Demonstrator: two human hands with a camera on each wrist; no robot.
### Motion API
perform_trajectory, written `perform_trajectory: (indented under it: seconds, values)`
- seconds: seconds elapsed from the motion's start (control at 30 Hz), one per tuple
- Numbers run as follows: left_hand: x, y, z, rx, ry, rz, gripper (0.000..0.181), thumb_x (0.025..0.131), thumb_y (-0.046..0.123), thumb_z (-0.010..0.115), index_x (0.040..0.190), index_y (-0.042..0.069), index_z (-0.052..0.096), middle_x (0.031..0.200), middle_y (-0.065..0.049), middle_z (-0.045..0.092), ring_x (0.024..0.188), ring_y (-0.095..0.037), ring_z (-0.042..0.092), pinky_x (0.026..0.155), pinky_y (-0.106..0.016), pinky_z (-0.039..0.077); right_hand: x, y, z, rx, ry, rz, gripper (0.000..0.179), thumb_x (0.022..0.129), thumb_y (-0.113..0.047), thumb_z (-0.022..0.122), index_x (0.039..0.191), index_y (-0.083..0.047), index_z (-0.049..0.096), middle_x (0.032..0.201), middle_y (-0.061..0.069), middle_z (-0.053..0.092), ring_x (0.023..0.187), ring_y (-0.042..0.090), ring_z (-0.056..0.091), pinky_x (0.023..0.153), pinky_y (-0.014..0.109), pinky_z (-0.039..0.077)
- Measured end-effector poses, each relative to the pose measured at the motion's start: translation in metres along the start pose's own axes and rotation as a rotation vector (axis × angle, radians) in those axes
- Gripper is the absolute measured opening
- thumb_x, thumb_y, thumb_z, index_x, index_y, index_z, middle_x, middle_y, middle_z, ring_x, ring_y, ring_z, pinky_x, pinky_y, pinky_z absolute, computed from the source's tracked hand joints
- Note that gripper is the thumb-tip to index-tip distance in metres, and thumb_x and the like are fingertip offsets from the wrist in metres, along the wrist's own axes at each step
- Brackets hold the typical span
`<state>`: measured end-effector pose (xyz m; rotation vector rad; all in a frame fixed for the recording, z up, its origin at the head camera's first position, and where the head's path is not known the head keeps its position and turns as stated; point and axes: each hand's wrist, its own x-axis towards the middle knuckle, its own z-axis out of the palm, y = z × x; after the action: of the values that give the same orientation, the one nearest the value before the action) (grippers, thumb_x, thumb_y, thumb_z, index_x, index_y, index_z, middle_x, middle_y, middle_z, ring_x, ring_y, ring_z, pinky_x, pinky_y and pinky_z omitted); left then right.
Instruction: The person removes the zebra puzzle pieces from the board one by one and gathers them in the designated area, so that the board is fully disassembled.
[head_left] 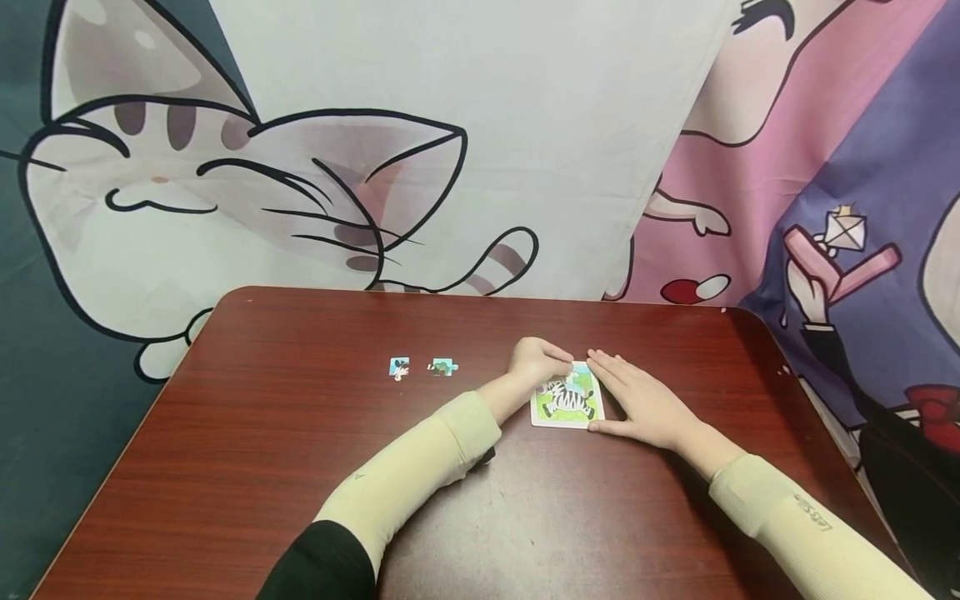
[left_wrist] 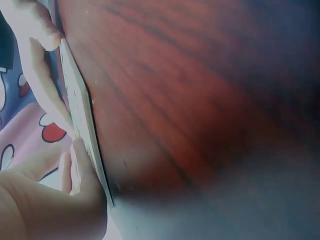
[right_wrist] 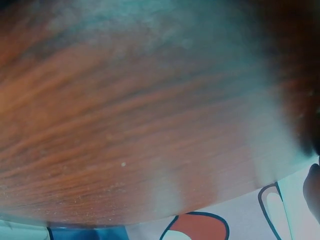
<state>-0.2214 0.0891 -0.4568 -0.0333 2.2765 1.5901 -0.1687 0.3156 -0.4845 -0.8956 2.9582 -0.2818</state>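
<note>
A small square zebra picture puzzle [head_left: 567,402] with a white border lies on the table. My left hand [head_left: 534,363] is at its upper left, with bent fingers touching the picture and covering that corner. In the left wrist view, the thumb and fingers of this hand [left_wrist: 55,195] come together at the face of the puzzle board [left_wrist: 82,107]; whether they pinch a piece is unclear. Along the right edge lies my right hand [head_left: 647,407], its fingers extended and its thumb at the lower right corner. The right wrist view shows hardly any of that hand.
Two loose puzzle pieces lie left of my hands: one with a black-and-white animal part [head_left: 399,367], the other blue and green [head_left: 442,367]. The brown wooden table [head_left: 300,467] ends at a far edge before a cartoon-printed cloth [head_left: 562,167].
</note>
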Motion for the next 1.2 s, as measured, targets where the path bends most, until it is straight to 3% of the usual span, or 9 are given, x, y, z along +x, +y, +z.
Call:
perform_trajectory:
  seconds: [0.1, 0.37, 0.77, 1.2]
  values:
    - [-0.001, 0.0011, 0.0003, 0.041, 0.015, 0.001, 0.012, 0.087, 0.009, 0.085, 0.099, 0.01, 0.086, 0.107, -0.006, 0.083, 0.07, -0.004, 0.063, 0.061, -0.014, 0.051, 0.0002, 0.0006, -0.0003, -0.003, -0.003, 0.004, 0.106, 0.088, -0.062, 0.078, 0.165, -0.004, 0.034, 0.174, 0.013, 0.032, 0.161, 0.033, 0.033, 0.129, 0.055, 0.03]
    - [-0.0037, 0.0056, -0.0003, 0.227, 0.047, 0.052, 0.012, 0.085, 0.018, 0.086, 0.097, 0.018, 0.087, 0.099, 0.001, 0.084, 0.079, -0.007, 0.065, 0.071, -0.018, 0.048, 0.0014, 0.001, -0.001, -0.004, -0.006, 0.004, 0.105, 0.088, -0.061, 0.078, 0.165, -0.004, 0.034, 0.174, 0.013, 0.031, 0.161, 0.034, 0.033, 0.128, 0.056, 0.03]
    - [-0.0013, 0.0032, 0.0006, 0.19, 0.035, 0.053, 0.013, 0.086, 0.015, 0.088, 0.1, 0.016, 0.086, 0.093, 0.002, 0.084, 0.078, -0.004, 0.07, 0.071, -0.015, 0.049, 0.0014, 0.0012, -0.0008, -0.009, -0.002, -0.004, 0.105, 0.088, -0.061, 0.078, 0.164, -0.003, 0.034, 0.174, 0.013, 0.032, 0.16, 0.034, 0.033, 0.128, 0.055, 0.03]
    - [0.0022, 0.0008, 0.0024, 0.13, -0.002, 0.054, 0.015, 0.089, 0.01, 0.085, 0.104, 0.011, 0.084, 0.094, -0.002, 0.084, 0.068, -0.002, 0.065, 0.057, -0.013, 0.045, -0.0002, 0.0003, 0.0005, 0.001, -0.016, 0.009, 0.105, 0.089, -0.061, 0.077, 0.165, -0.004, 0.034, 0.174, 0.014, 0.031, 0.16, 0.036, 0.033, 0.128, 0.058, 0.031]
